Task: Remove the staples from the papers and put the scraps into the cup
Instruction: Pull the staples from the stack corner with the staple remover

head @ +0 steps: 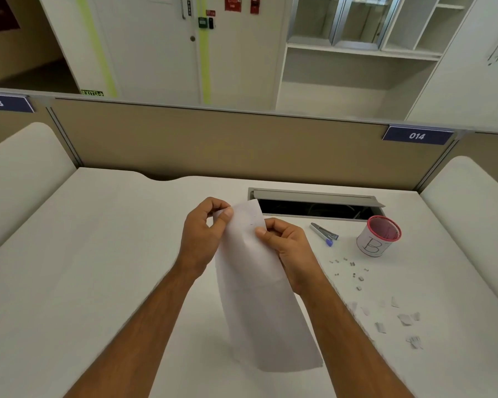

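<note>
A white sheet of paper (259, 297) stands lifted over the desk, its lower edge near the desk top. My left hand (202, 234) pinches its top left corner between thumb and fingers. My right hand (285, 245) pinches the right edge a little lower. To the right, a white cup (378, 235) with a red rim and a letter B stands upright. Several loose staples (351, 271) lie in front of the cup. Several torn paper scraps (397, 320) lie nearer me on the right. A metal staple remover (324, 232) with a blue tip lies left of the cup.
The white desk (98, 254) is bounded by a beige partition (213, 142) at the back. An open cable hatch (314, 206) sits in the desk behind the staple remover and the cup. White side panels rise at the far left and far right.
</note>
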The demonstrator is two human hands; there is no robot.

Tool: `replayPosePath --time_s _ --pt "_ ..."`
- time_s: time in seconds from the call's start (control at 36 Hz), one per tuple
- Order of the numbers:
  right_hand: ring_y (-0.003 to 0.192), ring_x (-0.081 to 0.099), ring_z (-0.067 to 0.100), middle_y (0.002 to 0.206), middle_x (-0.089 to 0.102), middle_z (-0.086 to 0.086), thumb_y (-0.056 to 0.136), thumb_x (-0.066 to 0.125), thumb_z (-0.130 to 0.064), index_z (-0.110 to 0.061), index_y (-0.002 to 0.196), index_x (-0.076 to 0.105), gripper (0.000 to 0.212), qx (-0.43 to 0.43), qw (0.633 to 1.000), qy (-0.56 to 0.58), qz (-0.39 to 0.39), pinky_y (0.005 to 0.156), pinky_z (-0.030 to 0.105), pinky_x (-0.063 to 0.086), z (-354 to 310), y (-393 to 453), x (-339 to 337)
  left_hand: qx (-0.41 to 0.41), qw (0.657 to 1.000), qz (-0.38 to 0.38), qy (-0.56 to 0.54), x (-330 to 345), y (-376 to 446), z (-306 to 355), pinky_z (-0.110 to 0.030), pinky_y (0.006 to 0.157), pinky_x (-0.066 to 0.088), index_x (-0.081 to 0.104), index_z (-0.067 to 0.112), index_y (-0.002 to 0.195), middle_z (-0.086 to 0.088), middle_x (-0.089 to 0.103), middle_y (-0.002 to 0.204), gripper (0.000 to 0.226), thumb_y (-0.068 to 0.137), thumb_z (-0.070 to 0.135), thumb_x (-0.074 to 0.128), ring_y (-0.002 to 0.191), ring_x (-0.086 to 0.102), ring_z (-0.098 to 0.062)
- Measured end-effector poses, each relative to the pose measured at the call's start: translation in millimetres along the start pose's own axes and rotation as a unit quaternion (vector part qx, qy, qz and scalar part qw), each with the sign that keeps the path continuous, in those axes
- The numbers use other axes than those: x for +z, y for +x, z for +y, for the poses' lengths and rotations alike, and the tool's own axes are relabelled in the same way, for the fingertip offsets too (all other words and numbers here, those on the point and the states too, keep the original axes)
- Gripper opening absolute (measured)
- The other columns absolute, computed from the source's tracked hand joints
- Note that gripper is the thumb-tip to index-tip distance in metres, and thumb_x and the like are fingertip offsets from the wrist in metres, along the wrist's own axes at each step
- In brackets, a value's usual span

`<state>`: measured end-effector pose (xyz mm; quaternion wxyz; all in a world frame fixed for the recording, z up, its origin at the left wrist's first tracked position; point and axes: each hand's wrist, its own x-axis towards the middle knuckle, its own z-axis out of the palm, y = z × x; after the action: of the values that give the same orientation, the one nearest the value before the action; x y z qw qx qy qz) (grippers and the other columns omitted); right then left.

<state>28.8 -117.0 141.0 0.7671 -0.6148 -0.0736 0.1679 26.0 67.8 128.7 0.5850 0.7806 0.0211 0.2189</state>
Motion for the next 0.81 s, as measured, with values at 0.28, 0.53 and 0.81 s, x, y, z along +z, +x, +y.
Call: replayPosePath --time_s 0.28,0.53,0.81 --pt "0.090 0.073 0.025 0.105 0.075 0.010 0.094 0.066 -0.023 -0.012 0.108 0.073 0.019 0.010 1.000 -0.011 0.006 0.073 0.028 0.057 16.0 4.2 -6.1 0.001 1.000 0.001 0.008 5.2 -5.0 1.0 -0.010 0.074 0.048 0.066 0.017 0.091 0.011 0.067 0.086 0.008 0.097 0.014 0.062 0.084 0.061 -0.005" --pt "0.092 0.073 0.025 0.104 0.076 0.006 0.089 0.071 -0.034 -0.019 0.103 0.075 0.021 0.013 0.999 -0.017 0.030 0.074 0.029 0.059 20.7 8.0 -5.9 -0.027 0.999 0.008 0.023 11.5 -3.6 -6.2 -0.008 0.072 0.050 0.068 0.020 0.092 0.015 0.068 0.088 0.009 0.097 0.017 0.061 0.085 0.062 0.000" --pt "0.087 0.074 0.023 0.097 0.077 0.006 0.091 0.069 -0.024 -0.019 0.097 0.077 0.011 -0.007 0.998 -0.021 0.067 0.071 0.027 0.059 12.3 9.5 -5.6 -0.009 0.997 0.022 0.076 22.1 -1.8 -3.3 -0.023 0.093 0.049 0.061 0.021 0.113 0.003 0.065 0.115 0.017 0.096 0.018 0.064 0.108 0.057 -0.013"
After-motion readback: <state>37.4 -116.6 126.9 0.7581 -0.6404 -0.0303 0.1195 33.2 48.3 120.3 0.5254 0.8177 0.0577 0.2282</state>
